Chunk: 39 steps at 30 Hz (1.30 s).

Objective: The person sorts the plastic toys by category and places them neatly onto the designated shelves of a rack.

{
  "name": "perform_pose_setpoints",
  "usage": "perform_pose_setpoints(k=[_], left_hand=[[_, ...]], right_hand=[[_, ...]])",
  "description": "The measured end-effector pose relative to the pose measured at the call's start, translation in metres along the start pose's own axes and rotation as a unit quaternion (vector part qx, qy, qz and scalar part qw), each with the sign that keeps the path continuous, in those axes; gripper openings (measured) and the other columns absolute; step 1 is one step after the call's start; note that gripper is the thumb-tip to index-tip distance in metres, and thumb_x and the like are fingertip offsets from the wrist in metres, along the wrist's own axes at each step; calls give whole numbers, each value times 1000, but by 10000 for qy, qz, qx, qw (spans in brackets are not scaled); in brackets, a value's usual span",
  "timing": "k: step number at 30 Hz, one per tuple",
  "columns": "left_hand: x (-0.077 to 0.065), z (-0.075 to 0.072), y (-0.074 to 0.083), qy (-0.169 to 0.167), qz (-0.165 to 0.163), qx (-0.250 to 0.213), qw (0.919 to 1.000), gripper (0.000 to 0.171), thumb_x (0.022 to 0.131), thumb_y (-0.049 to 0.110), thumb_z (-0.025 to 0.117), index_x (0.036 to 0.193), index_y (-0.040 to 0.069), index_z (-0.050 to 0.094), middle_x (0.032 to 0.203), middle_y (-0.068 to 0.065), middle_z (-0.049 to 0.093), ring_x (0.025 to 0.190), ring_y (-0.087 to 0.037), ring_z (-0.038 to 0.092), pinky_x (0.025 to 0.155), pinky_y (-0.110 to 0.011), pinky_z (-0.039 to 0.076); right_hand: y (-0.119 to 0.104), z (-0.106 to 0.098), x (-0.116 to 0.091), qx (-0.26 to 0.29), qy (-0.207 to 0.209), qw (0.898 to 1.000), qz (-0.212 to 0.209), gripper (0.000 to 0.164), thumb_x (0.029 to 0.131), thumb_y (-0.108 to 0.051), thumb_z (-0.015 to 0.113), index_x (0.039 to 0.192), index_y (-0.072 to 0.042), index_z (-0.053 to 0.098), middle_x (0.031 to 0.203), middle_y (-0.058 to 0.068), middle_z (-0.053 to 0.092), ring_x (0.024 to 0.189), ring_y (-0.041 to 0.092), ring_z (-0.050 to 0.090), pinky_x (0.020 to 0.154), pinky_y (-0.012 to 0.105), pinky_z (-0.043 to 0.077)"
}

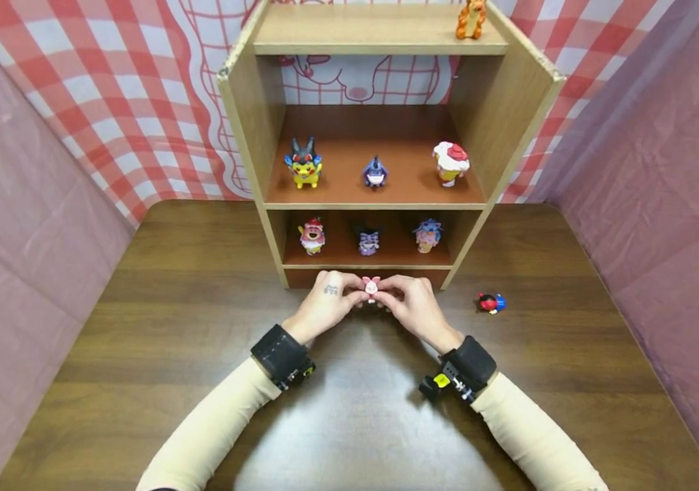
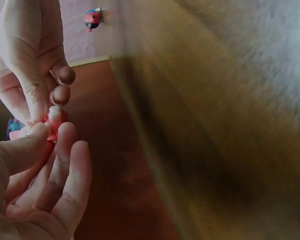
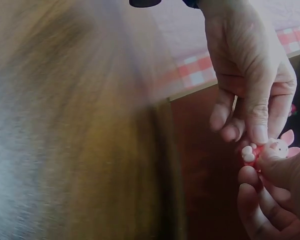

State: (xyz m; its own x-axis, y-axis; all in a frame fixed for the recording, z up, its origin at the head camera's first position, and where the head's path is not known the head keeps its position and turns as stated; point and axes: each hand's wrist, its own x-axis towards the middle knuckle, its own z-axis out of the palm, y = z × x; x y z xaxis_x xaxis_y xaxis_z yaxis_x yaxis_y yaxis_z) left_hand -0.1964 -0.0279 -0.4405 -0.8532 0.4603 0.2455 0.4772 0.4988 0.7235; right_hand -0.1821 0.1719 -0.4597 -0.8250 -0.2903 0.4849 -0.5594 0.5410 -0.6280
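Both hands meet at a small pink piglet figurine, just in front of the shelf's bottom edge. My left hand pinches one side of it between thumb and index finger. From the other side my right hand pinches it the same way. In the right wrist view the piglet's pink ears and white face stick out past the fingertips, its white feet toward the table side. Much of its red body is hidden by the thumbs.
A wooden shelf unit stands at the back. Its middle level bears a yellow figurine with black ears, a donkey figurine and a cupcake-like figurine; three more stand below. A red and blue figurine lies on the table at right.
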Motion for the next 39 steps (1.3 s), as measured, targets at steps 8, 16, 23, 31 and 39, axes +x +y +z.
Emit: perform_pose_setpoints(k=[8, 16, 23, 31, 39], left_hand=[[6, -15, 17, -29, 405, 192, 9990, 10, 95, 10, 71, 99, 4, 78, 82, -3, 75, 71, -12, 68, 66, -21, 52], [10, -39, 34, 294, 732, 295, 9965, 9, 96, 9, 70, 98, 4, 77, 81, -3, 74, 70, -10, 66, 65, -23, 54], [20, -55, 56, 371, 1091, 533, 9919, 10, 96, 10, 69, 98, 4, 77, 83, -4, 75, 70, -10, 65, 64, -25, 52], [30, -79, 80, 596, 1381, 753, 9858, 10, 95, 13, 71, 94, 7, 78, 82, 1, 73, 65, -8, 58, 59, -24, 45], [41, -98, 97, 633, 1313, 882, 9854, 11, 96, 10, 70, 97, 2, 77, 89, -5, 76, 73, -12, 65, 65, -27, 50]], right_hand=[[-15, -17, 9, 294, -159, 9994, 45, 11, 88, -2, 78, 98, 2, 77, 86, 11, 78, 68, 16, 74, 60, 19, 56], [-35, -31, 31, 101, -134, 9992, -353, 10, 88, -3, 77, 97, 0, 77, 86, 9, 77, 67, 14, 73, 59, 23, 57], [-55, -52, 44, 127, 27, 9992, -379, 9, 88, -1, 77, 96, 2, 76, 80, 9, 76, 65, 15, 72, 57, 15, 52], [-79, -76, 63, -126, 108, 9984, -542, 9, 86, -3, 79, 94, 0, 77, 77, 6, 76, 62, 11, 68, 57, 12, 48], [-91, -91, 85, -101, -64, 9987, -505, 8, 89, -4, 77, 95, 1, 77, 75, 6, 74, 62, 13, 68, 56, 11, 46]])
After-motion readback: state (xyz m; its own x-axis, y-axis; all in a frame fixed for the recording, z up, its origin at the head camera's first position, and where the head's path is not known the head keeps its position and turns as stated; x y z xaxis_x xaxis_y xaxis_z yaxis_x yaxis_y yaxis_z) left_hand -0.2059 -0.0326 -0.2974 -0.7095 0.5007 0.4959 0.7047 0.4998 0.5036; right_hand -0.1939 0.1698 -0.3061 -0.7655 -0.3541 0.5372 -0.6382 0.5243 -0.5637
